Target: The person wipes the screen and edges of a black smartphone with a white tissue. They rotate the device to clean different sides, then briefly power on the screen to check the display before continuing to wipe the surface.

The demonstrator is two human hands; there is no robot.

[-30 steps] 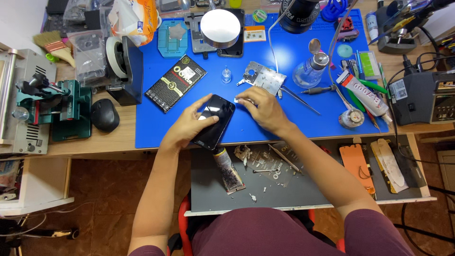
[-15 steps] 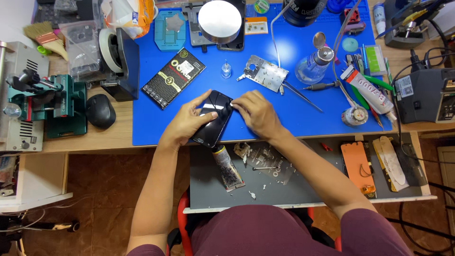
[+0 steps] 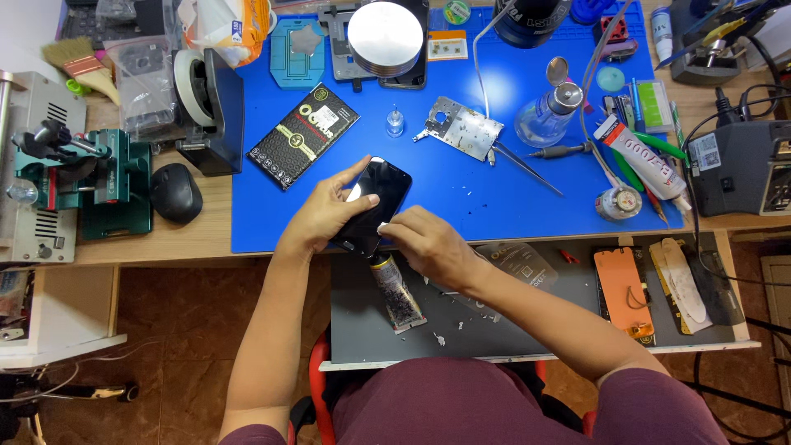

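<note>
A black smartphone (image 3: pixel 381 191) lies tilted on the blue work mat (image 3: pixel 511 194), its glossy screen facing up. My left hand (image 3: pixel 323 216) holds its left side, thumb across the glass. My right hand (image 3: pixel 424 247) sits at the phone's lower right edge, fingers pinched on a small white piece (image 3: pixel 383 227) pressed against the screen. Just below the hands a glue tube (image 3: pixel 394 288) lies in the open drawer (image 3: pixel 461 330).
On the mat lie a black flat package (image 3: pixel 303 135), a small vial (image 3: pixel 395 124), a metal plate (image 3: pixel 460 128), tweezers (image 3: pixel 527 169), a liquid dispenser bottle (image 3: pixel 550 111) and an adhesive tube (image 3: pixel 636 156). A black mouse (image 3: pixel 175 192) and green clamp (image 3: pixel 82 185) stand left.
My right hand has slid from the phone's upper right down to its lower edge. The phone has stayed in my left hand on the mat.
</note>
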